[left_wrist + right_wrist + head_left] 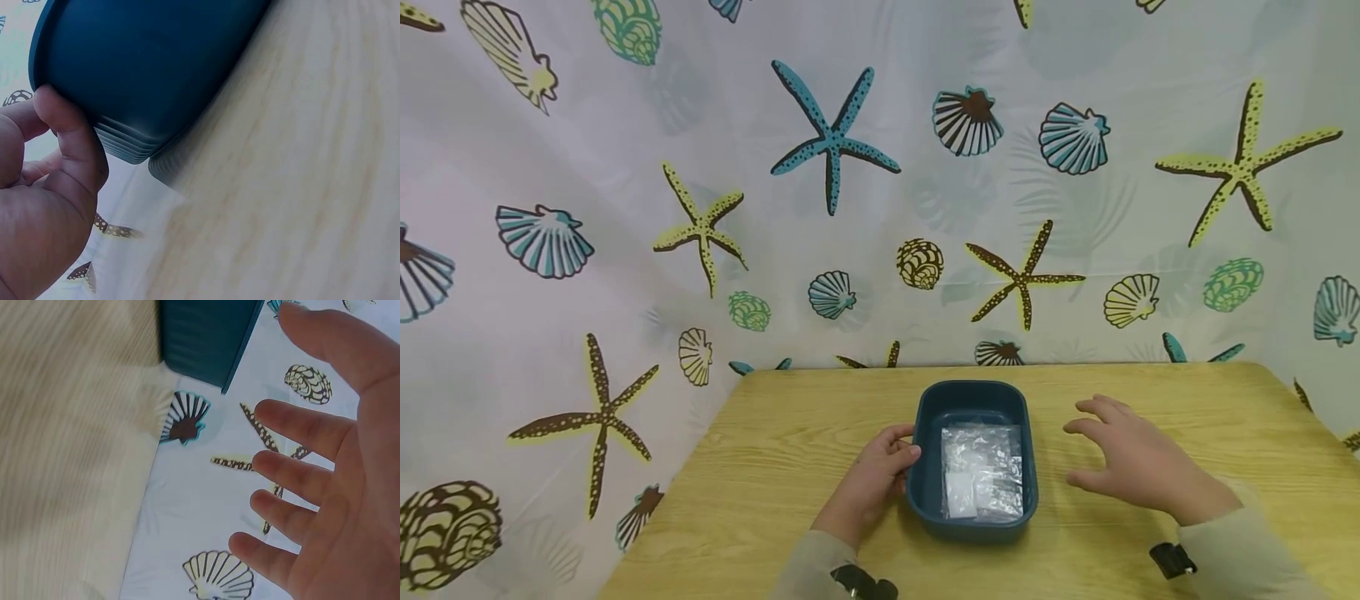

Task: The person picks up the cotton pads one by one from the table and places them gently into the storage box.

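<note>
A dark blue plastic bin (972,533) with rounded corners stands on the wooden table. Inside lie several clear plastic bags (981,454), with a small white packet (960,496) near the front. At the bin's left rim, my left hand (877,472) grips the edge, thumb at the top of the wall. The left wrist view shows those fingers curled at the bin's side wall (150,56). My right hand (1138,458) hovers to the right of the bin, apart from it, fingers spread and holding nothing. In the right wrist view its palm (350,506) faces the bin.
The light wooden table (805,417) reaches back to a white curtain (880,208) printed with starfish and shells. The curtain also hangs along the left and right sides. Dark straps with small devices sit at both sleeves (1240,550).
</note>
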Available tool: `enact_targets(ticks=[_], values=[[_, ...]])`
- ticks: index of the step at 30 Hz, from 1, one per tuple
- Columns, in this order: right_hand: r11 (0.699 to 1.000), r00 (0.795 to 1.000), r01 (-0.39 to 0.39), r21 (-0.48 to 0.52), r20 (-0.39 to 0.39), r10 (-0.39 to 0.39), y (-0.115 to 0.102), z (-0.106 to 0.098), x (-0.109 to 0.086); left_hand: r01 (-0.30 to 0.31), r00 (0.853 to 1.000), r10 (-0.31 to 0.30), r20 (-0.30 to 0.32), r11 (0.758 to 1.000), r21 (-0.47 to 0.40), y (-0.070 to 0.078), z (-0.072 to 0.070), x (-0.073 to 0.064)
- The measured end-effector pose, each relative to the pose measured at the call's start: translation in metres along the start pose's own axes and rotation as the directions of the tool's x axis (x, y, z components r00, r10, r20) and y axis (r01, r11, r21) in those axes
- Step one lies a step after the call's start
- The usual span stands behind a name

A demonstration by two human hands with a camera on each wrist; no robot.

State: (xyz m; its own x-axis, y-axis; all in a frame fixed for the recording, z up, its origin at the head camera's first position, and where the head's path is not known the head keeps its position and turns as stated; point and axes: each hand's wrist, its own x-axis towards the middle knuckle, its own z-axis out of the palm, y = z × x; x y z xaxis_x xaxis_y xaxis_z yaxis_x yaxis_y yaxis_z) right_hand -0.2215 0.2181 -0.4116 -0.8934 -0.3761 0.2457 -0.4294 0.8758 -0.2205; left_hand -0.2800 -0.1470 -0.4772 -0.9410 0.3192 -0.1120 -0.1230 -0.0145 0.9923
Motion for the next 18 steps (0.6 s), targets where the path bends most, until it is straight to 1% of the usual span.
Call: enact_targets(ticks=[7, 14, 18], values=[[0.999, 0.999, -0.035, -0.005, 0.04, 0.035, 0.029, -0.007, -0.023, -0.022, 1.0, 0.022, 0.004, 1.0, 0.002, -0.003, 0.0, -0.001], [0.998, 0.996, -0.07, -0.005, 0.055, 0.07, 0.059, -0.006, -0.046, -0.018, 1.0, 0.018, 0.013, 1.0, 0.004, -0.003, -0.002, 0.0], [0.996, 0.993, -0.09, -0.026, 0.071, 0.092, 0.073, -0.003, -0.058, -0.016, 1.0, 0.016, 0.011, 1.0, 0.012, -0.003, -0.002, 0.0]])
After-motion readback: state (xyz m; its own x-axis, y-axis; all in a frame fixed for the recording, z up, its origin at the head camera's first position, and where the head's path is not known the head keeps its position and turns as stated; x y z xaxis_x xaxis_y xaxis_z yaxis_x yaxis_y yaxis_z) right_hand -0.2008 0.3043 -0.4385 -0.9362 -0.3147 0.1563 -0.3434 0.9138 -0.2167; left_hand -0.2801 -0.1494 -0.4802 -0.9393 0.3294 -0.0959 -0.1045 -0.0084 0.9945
